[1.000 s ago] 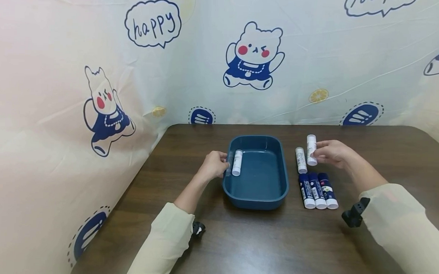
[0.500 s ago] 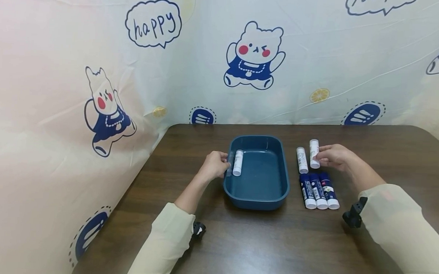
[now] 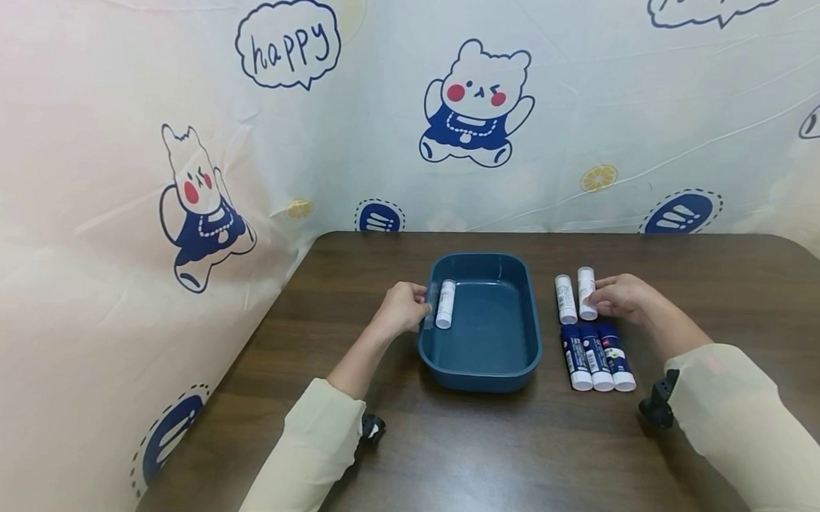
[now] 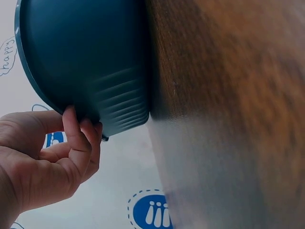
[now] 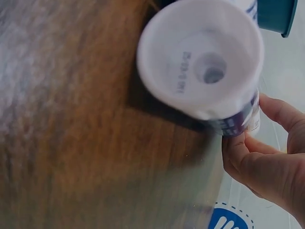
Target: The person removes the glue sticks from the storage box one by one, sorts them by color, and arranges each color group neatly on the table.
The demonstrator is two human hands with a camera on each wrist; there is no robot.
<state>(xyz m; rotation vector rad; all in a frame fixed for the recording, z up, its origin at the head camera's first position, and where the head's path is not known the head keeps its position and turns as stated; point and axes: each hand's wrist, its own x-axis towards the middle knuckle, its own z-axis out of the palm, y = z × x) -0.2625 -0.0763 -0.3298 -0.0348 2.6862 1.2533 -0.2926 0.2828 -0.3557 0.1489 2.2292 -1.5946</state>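
Observation:
My left hand (image 3: 403, 307) pinches the left rim of a dark teal plastic bin (image 3: 478, 382), fingers on the outer wall in the left wrist view. Inside the bin, against its left side, lies one white glue stick (image 3: 445, 305). My right hand (image 3: 622, 295) pinches another white glue stick (image 3: 586, 294) between thumb and fingers, low at the table. Just left of it lies a third white glue stick (image 3: 566, 299). In the right wrist view, the white base of a near glue stick (image 5: 202, 59) hides much of the held one.
Nearer the body, three navy glue sticks (image 3: 596, 358) with white ends lie side by side, right of the bin. All stand on a dark wooden table (image 3: 443, 460). A printed cloth (image 3: 556, 140) hangs behind the table's far edge.
My right hand has brought the white glue stick down and slightly towards the body, to just beyond the navy row. The left hand stays on the bin's rim.

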